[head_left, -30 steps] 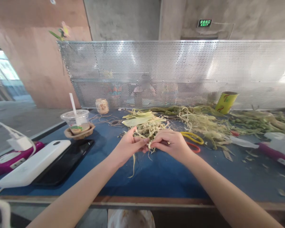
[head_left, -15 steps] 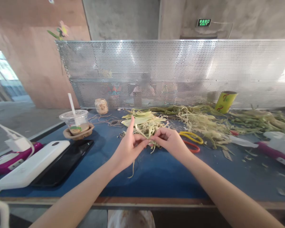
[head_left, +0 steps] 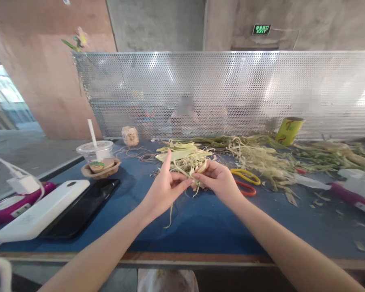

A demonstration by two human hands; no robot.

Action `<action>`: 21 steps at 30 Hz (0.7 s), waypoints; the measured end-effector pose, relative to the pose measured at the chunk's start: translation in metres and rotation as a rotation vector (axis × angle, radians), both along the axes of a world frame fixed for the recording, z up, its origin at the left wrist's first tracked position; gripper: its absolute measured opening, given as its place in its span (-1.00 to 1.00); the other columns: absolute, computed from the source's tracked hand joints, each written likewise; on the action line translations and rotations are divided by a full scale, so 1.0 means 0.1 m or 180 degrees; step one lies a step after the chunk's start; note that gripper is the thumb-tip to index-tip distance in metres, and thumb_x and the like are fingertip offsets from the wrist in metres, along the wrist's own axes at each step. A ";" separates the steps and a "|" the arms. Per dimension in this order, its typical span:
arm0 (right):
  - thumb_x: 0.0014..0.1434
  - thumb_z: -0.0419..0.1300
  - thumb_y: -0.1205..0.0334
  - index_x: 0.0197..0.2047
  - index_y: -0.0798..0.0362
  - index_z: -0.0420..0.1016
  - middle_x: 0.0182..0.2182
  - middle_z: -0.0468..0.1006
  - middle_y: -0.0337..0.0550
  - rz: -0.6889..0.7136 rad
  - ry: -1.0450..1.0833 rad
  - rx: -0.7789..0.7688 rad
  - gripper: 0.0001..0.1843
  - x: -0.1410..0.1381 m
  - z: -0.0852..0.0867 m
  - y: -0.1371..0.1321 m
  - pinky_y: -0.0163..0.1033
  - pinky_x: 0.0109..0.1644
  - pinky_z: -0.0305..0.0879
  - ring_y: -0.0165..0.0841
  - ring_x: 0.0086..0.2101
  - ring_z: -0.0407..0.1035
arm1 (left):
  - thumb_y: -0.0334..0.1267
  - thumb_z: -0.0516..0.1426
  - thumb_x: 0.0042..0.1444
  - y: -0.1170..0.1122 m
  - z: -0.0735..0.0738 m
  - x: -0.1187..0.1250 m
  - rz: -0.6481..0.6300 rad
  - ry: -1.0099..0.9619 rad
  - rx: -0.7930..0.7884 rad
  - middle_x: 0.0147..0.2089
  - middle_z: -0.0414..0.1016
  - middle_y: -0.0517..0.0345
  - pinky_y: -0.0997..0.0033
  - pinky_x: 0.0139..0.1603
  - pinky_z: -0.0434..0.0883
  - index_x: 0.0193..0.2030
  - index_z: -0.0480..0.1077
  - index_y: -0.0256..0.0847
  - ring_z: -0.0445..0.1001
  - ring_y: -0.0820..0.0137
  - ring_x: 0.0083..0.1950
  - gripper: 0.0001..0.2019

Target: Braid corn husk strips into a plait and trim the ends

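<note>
Blue table (head_left: 200, 239) and pale leaves (head_left: 182, 155) lie as they did half a second ago; forearms reach in from the near edge, converging mid-table. Left hand (head_left: 162, 188) barely shifted; one finger stands upright, thumb laid toward the right against a bent finger. Right hand (head_left: 220, 178) comes in from the other side, fingers curled, thumb under; knotted fibre bundle (head_left: 187, 163) just beyond both sets of fingertips. Newest change: pale strip (head_left: 203, 166) now bows up by the right fingers, where the pinch was flatter; I judge the strip is being worked by the right hand while the left steadies it. Both pinches closed, apparently on that strip; exact contact too small to tell.
</note>
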State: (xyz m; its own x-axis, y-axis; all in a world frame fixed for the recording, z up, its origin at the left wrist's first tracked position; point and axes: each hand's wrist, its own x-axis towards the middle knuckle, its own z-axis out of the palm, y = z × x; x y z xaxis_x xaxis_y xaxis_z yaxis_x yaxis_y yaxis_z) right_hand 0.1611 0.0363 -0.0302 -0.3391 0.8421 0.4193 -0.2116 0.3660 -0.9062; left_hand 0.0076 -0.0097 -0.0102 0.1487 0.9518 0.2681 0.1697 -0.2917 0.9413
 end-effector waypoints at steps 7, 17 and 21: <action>0.08 0.16 0.28 -0.43 0.07 0.38 -0.51 0.47 -0.20 -0.1039 -0.0771 0.1416 -0.92 0.02 -0.03 -0.07 -0.29 -0.39 0.33 -0.40 -0.48 0.39 | -0.23 0.19 -0.02 0.04 -0.01 0.01 0.0058 -0.0406 -0.0148 -0.48 0.49 0.17 0.47 -0.46 0.24 0.32 -0.47 -0.28 0.31 0.51 -0.52 -0.02; 0.14 0.08 0.44 -0.20 0.04 0.46 -0.32 0.45 -0.12 -0.0693 -0.0869 0.2974 -0.80 0.05 -0.01 -0.06 -0.29 -0.19 0.36 -0.42 -0.28 0.38 | -0.28 0.17 -0.01 0.04 -0.02 0.00 0.0261 -0.0454 0.0099 -0.59 0.33 0.33 0.50 -0.50 0.22 0.32 -0.39 -0.31 0.26 0.53 -0.56 -0.08; 0.06 0.18 0.37 -0.37 0.04 0.54 -0.21 0.42 -0.09 -0.0528 -0.0811 0.2268 -0.89 0.07 0.04 -0.02 -0.30 -0.34 0.38 -0.47 -0.41 0.37 | -0.34 0.14 0.02 0.00 -0.05 -0.01 0.0220 -0.0098 0.0386 -0.50 0.40 0.27 0.42 -0.37 0.31 0.32 -0.47 -0.20 0.38 0.45 -0.44 -0.09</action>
State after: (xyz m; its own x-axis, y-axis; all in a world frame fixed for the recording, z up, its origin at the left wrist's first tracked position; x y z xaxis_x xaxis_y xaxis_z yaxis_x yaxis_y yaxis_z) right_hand 0.1680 0.0338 -0.0258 -0.3908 0.4465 0.8049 0.0804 0.8877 -0.4534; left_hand 0.0064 -0.0092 -0.0151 0.0738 0.9198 0.3853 0.1648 -0.3923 0.9050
